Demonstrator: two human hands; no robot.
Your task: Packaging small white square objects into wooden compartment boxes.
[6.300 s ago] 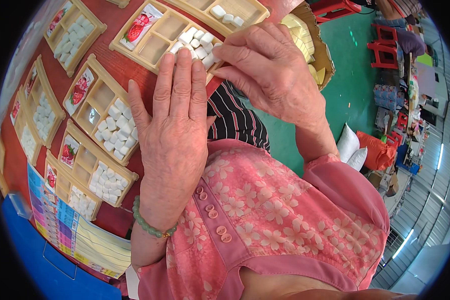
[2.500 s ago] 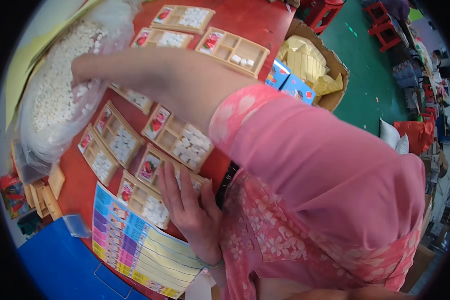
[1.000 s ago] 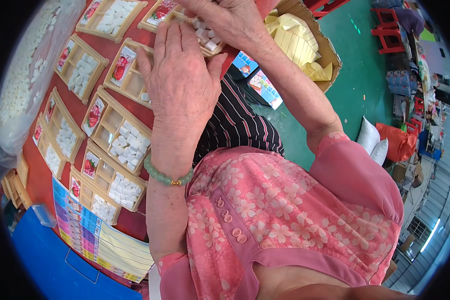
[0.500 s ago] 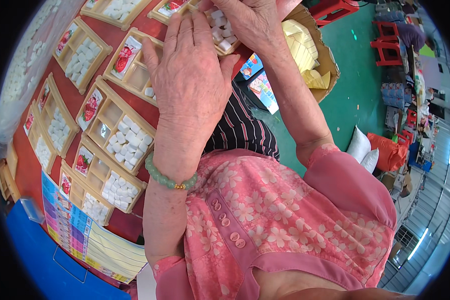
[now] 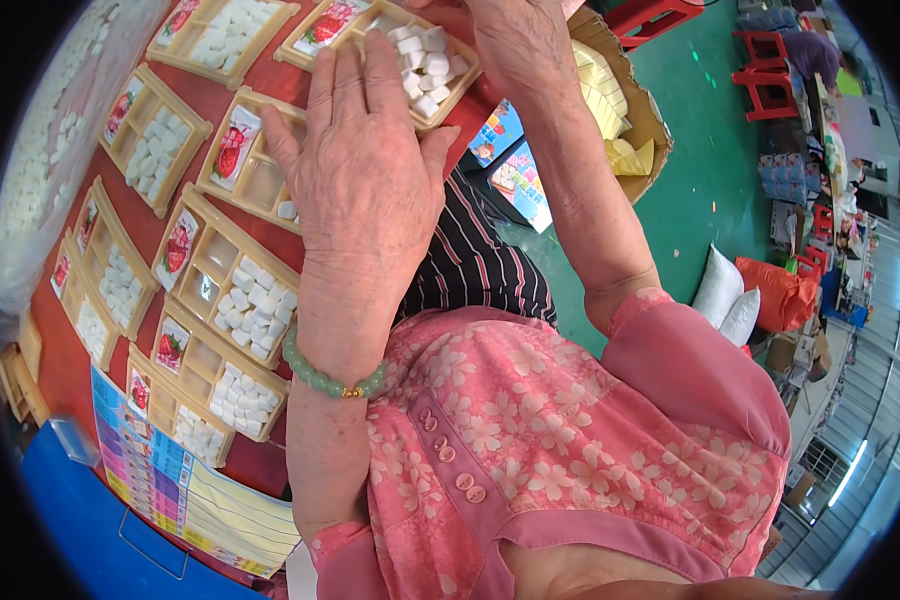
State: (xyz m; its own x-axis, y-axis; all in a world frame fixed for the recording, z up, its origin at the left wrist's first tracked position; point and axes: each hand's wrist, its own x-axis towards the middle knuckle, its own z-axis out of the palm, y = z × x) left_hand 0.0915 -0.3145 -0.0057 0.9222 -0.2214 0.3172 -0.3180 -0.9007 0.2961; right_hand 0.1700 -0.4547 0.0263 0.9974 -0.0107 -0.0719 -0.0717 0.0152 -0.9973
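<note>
My left hand, with a green bead bracelet at its wrist, lies over two beige trays with its fingers stretched out. Its fingertips reach the rim of the upper tray, where small white blocks fill one compartment and a strawberry-printed sachet lies in another. Under its thumb side is the second tray, holding a similar sachet and few visible blocks. My right hand is at the upper edge, right of the upper tray; its fingertips are cut off, so any grip is hidden.
More filled trays cover the red table on the left, beside a clear bag of white blocks. An open carton with yellow packaging stands right of my right forearm. Printed boxes sit below the table edge.
My right hand has lifted off the blocks in the upper tray and moved right, uncovering them. My left hand has shifted slightly left, and the trays sit a little lower in view.
</note>
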